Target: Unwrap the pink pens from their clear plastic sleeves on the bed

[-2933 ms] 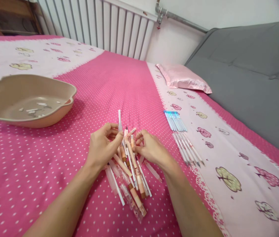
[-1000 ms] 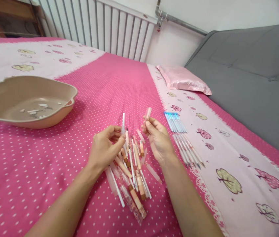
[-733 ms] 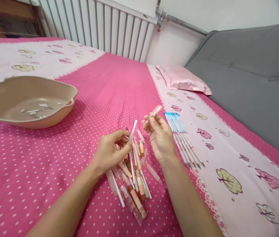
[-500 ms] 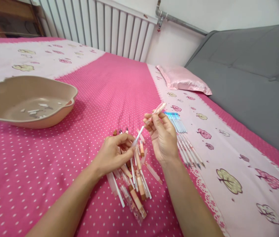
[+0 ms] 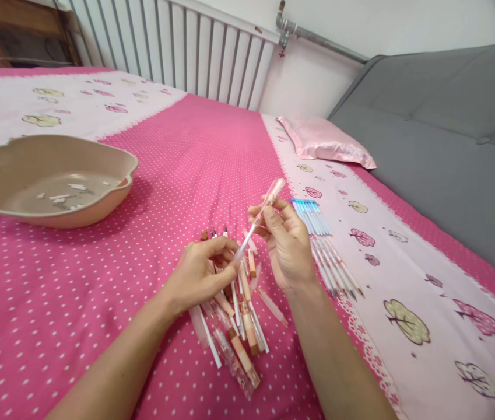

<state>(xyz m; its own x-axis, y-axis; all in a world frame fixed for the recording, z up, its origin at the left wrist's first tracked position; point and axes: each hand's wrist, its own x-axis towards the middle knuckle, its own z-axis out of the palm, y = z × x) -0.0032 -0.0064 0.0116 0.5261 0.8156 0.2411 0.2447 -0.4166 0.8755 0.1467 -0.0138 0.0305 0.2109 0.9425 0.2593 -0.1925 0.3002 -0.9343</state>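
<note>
My left hand [image 5: 199, 273] pinches the lower end of a thin white refill [image 5: 247, 242] above a pile of pink and orange pen parts [image 5: 236, 318] on the pink dotted bedspread. My right hand [image 5: 285, 240] is closed on a clear pink pen barrel [image 5: 272, 195] that points up and away. The refill's upper end meets the barrel at my right fingers, and the two lie nearly in one line. Both hands hover just above the pile.
A row of finished pens with blue ends [image 5: 311, 214] and a row of white ones [image 5: 333, 265] lie to the right. A beige basin [image 5: 111, 153] with small scraps stands at the left. A pink pillow [image 5: 326, 143], grey sofa [image 5: 439, 140] and radiator [image 5: 186, 46] are behind.
My right hand picked a clear pink barrel from the pile and lifted it. My left hand tilted the white refill from upright toward the right, and its tip has reached the barrel.
</note>
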